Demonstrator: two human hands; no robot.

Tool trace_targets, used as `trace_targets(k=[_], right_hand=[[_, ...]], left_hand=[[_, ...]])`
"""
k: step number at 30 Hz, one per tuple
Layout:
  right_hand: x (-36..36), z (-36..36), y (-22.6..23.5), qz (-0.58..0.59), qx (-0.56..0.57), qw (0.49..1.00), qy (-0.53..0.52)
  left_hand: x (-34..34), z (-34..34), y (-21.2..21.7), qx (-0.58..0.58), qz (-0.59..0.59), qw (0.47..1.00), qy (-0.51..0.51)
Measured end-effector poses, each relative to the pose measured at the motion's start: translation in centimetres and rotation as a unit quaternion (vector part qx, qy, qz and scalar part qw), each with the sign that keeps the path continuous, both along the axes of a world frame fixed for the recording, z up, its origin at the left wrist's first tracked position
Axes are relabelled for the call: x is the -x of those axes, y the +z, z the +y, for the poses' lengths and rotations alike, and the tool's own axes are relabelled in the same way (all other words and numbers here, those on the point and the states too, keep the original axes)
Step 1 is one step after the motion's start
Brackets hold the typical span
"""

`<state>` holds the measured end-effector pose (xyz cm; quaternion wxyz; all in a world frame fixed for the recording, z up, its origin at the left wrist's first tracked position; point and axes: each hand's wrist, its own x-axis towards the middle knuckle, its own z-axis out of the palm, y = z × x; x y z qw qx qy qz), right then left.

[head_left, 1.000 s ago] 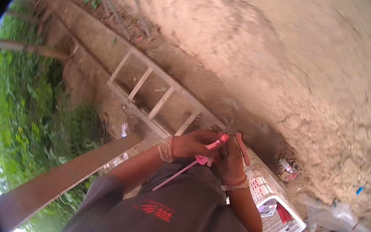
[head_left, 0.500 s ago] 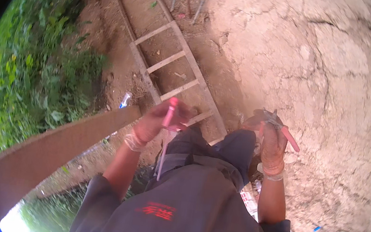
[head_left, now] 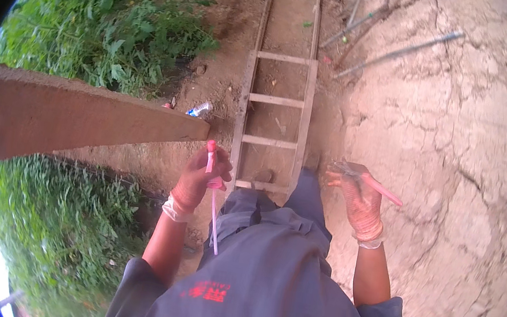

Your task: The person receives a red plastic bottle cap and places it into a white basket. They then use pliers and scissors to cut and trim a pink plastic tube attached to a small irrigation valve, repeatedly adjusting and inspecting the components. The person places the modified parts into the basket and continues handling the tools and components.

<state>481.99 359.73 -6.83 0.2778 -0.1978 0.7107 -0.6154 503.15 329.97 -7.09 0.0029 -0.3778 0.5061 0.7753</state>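
My left hand (head_left: 198, 173), in a thin see-through glove, closes round a narrow pink object (head_left: 211, 156) with a red tip. A thin pink strip (head_left: 214, 224) hangs from below that hand toward my shirt. My right hand (head_left: 360, 203), gloved the same way, is closed round a hand tool with a pink-red handle (head_left: 382, 189). The tool's grey metal part lies among my fingers, and its exact kind is unclear. Both hands are raised in front of my waist, well apart, touching no plant or wall.
Ahead of my legs lies a ladder-like frame (head_left: 276, 100) on bare soil. A cracked earth wall (head_left: 463, 142) rises on the right, with metal poles (head_left: 398, 54) against it. To the left, a thick slab (head_left: 90, 122) juts out between leafy plants (head_left: 117, 22). A plastic bottle (head_left: 199, 109) lies near its end.
My view has turned, so the ladder-like frame now runs straight ahead and the slab lies level at the left. Both hands still hold their pink things.
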Motion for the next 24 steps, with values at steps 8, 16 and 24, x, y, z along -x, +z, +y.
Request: trace_targets(k=[8, 16, 24], right_hand=[[10.6, 3.4, 3.0, 0.002, -0.017, 1.000, 0.006], [15.3, 9.0, 0.6, -0.059, -0.028, 0.997, 0.030], [14.6, 0.1, 7.9, 0.182, 0.093, 0.945, 0.254]], left_hand=[[6.1, 6.8, 1.3, -0.052, -0.010, 0.990, 0.129], [11.3, 9.6, 4.5, 0.051, 0.008, 0.999, 0.007], [17.2, 12.6, 9.0, 0.123, 0.080, 0.989, -0.022]])
